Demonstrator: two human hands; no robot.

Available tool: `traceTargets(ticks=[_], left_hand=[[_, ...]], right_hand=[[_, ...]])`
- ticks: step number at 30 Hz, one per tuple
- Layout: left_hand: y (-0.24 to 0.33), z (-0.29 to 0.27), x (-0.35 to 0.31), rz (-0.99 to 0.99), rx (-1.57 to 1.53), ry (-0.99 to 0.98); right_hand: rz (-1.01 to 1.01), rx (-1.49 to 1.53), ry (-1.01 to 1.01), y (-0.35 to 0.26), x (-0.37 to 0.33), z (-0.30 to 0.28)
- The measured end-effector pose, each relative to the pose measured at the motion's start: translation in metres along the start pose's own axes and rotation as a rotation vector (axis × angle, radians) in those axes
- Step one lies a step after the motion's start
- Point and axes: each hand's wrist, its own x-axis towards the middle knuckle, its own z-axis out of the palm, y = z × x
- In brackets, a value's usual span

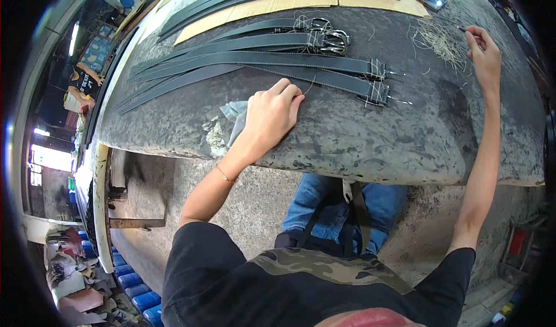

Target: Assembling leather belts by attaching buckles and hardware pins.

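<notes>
Scuffed tabletop [353, 141] bears stitched belts [324, 62], probably light, pliant; grasp behind the buckles [335, 42]. Your right hand [483, 49] pinches a red-tipped object [460, 28]; your left hand [272, 111] curls, grip unclear.

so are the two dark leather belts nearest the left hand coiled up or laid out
Laid out: the dark leather belts stretch lengthwise across the worn dark tabletop, their metal-fitted ends pointing right.

Belts [289, 59] on table [376, 144], left of thread pile [441, 44], probably a phone [432, 0] behind.
</notes>
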Motion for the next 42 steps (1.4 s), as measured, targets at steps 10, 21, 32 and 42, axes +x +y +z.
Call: traceTargets(ticks=[10,21,32,42], left_hand=[[-0.001,-0.021,0.068,0.084,-0.166,-0.071],[0.086,0.063,0.263,0.485,0.099,0.015],[0.056,-0.016,0.158,0.368,-0.165,-0.555],[0.046,-0.008,0.082,0.441,-0.076,-0.374]], right_hand=[[0.011,0.048,0.117,0.018,0.005,-0.014],[0.161,0.05,0.452,0.05,0.011,-0.04],[-0.075,0.004,0.414,0.036,0.004,-0.041],[-0.098,-0.017,0.17,0.025,0.003,-0.012]])
